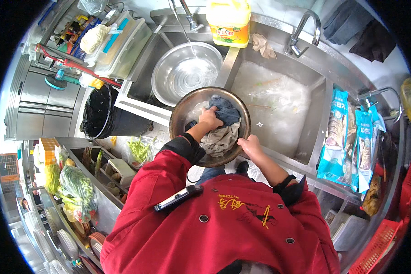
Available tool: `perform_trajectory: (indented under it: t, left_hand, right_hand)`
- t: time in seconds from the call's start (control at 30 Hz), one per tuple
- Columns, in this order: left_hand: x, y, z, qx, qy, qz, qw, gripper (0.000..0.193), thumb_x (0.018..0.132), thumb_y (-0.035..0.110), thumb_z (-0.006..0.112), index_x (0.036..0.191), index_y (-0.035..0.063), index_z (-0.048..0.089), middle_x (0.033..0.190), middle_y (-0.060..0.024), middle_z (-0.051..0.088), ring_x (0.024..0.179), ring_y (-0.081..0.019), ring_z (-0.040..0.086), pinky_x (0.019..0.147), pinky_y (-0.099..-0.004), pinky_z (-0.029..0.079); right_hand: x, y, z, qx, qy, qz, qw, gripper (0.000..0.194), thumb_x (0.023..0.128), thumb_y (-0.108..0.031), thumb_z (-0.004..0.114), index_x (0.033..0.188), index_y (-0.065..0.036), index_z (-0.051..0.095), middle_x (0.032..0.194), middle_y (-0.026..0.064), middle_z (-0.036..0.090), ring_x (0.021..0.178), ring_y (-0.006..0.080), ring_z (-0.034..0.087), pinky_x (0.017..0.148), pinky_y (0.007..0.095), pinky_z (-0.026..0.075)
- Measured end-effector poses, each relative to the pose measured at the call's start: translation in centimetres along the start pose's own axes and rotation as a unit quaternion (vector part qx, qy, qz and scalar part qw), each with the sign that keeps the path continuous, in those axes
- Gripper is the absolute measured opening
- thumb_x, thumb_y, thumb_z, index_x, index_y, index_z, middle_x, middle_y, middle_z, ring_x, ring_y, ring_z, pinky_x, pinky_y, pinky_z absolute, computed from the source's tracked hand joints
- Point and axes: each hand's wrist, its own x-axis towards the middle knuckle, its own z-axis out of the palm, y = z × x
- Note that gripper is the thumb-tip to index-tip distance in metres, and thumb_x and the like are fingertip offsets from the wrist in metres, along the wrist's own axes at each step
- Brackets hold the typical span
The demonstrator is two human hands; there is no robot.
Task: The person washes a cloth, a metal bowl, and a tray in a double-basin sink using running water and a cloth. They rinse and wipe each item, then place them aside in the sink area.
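A worn metal basin (175,120) is tilted in front of me, over the front edge of the sinks. My right hand (250,145) grips its rim on the right side. Inside the basin my left hand (210,119) presses on a dark blue cloth (227,110); whether the fingers close on it is hidden. A wet grey-beige cloth (222,138) lies bunched below that hand. Beyond, water runs from a tap (188,17) into a shiny steel bowl (188,68) in the left sink. Cloudy, foamy water (274,109) stands in the right sink.
A yellow detergent jug (228,24) stands behind the sink divider (230,63). Blue food packages (333,137) lie on the right. A black-lined bin (99,113) and bagged vegetables (77,186) are at left. A crumpled cloth (263,45) lies by the right tap (303,32).
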Motion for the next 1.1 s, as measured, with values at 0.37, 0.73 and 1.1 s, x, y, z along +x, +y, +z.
perform_trajectory:
  t: [0.37, 0.73, 1.1]
  left_hand:
    - [-11.5, 0.0, -5.1, 0.161, 0.145, 0.303, 0.928, 0.054, 0.062, 0.017, 0.075, 0.111, 0.0188, 0.053, 0.114, -0.0161, 0.051, 0.106, -0.0326, 0.052, 0.082, -0.0464, 0.048]
    - [-4.8, -3.7, -2.6, -0.012, -0.093, -0.086, 0.992, 0.114, 0.055, 0.027, 0.083, 0.146, 0.0142, 0.015, 0.142, -0.0254, 0.028, 0.126, -0.0503, 0.034, 0.104, -0.0529, 0.036]
    - [0.2, -6.0, -4.4, -0.028, -0.016, 0.016, 0.999, 0.049, 0.068, 0.006, 0.062, 0.115, 0.0054, 0.049, 0.098, -0.0241, 0.064, 0.092, -0.0371, 0.064, 0.078, -0.0447, 0.052]
  right_hand:
    - [2.3, -7.6, 1.1, -0.095, 0.058, -0.282, 0.953, 0.058, 0.090, -0.024, 0.058, 0.135, 0.004, 0.035, 0.140, 0.0272, 0.037, 0.130, 0.0428, 0.036, 0.107, 0.0461, 0.032]
    - [10.4, -8.4, 10.0, -0.444, -0.076, -0.093, 0.888, 0.049, 0.089, -0.034, 0.053, 0.134, -0.022, 0.041, 0.136, 0.0157, 0.039, 0.121, 0.0379, 0.041, 0.084, 0.0562, 0.047]
    - [16.5, -7.3, 10.5, -0.303, -0.038, -0.108, 0.946, 0.054, 0.095, -0.049, 0.035, 0.092, -0.005, 0.067, 0.095, 0.0253, 0.064, 0.093, 0.0436, 0.060, 0.084, 0.0500, 0.045]
